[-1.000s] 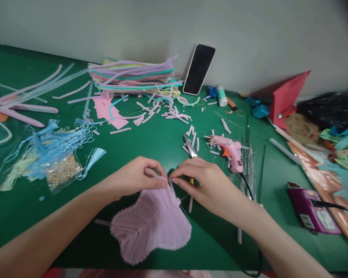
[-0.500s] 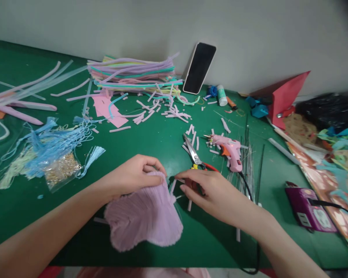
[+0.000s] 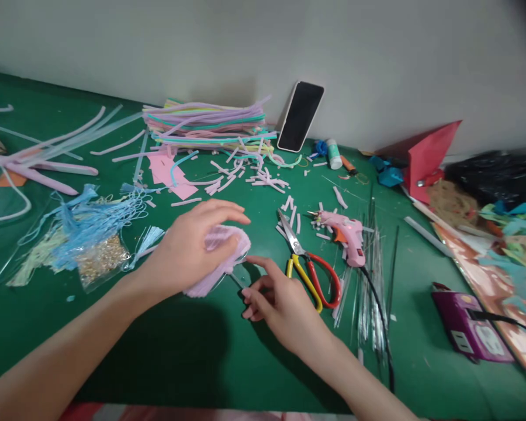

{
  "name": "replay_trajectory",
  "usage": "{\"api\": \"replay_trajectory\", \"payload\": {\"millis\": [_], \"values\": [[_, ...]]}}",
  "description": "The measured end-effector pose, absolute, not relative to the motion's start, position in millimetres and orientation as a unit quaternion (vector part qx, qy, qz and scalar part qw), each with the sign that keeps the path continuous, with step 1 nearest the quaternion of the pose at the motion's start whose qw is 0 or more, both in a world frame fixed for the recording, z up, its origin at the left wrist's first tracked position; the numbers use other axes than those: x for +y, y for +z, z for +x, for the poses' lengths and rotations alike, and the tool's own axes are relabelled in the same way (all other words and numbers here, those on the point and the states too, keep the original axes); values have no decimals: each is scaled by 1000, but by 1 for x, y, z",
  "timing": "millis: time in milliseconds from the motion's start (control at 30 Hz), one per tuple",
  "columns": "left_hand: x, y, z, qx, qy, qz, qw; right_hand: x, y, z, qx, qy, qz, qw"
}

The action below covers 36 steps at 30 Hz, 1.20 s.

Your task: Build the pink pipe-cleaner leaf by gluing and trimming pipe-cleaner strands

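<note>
A lilac fuzzy piece [image 3: 217,272], made of pipe cleaners laid side by side, sits low over the table, partly covered by my left hand [image 3: 201,240]. My left thumb lies across its face, with the other fingers curved over its far edge. A thin pale stem [image 3: 235,279] sticks out of its lower right side. My right hand [image 3: 274,298] pinches the stem's end between thumb and curled fingers, while its index finger stretches toward the piece's rim. Right of that hand lie scissors [image 3: 309,272] with one red and one yellow handle, blades partly apart.
A pink glue gun [image 3: 346,231] lies beside thin wires [image 3: 372,286]. Pipe cleaners [image 3: 210,123] are piled at the back, near a leaning phone [image 3: 301,117]. Blue tassels [image 3: 100,216] and a bag of gold bits [image 3: 103,260] lie left; a purple box [image 3: 469,321] sits right.
The lilac piece has moved up and turned, so less of its face shows. Both hands shifted with it; my right hand moved left and down, uncovering the scissors' handles.
</note>
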<state>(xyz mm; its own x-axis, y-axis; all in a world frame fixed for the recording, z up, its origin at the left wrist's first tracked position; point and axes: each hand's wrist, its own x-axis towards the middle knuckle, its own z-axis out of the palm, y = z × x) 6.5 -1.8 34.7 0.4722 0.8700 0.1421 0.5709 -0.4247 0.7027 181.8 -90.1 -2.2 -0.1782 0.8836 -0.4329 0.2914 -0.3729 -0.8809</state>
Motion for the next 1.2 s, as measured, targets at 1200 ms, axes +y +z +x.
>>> {"api": "replay_trajectory", "payload": {"millis": [1200], "values": [[-16,4,18,498,392,620,462,-31,14,178,-503,632,-558,188]]}}
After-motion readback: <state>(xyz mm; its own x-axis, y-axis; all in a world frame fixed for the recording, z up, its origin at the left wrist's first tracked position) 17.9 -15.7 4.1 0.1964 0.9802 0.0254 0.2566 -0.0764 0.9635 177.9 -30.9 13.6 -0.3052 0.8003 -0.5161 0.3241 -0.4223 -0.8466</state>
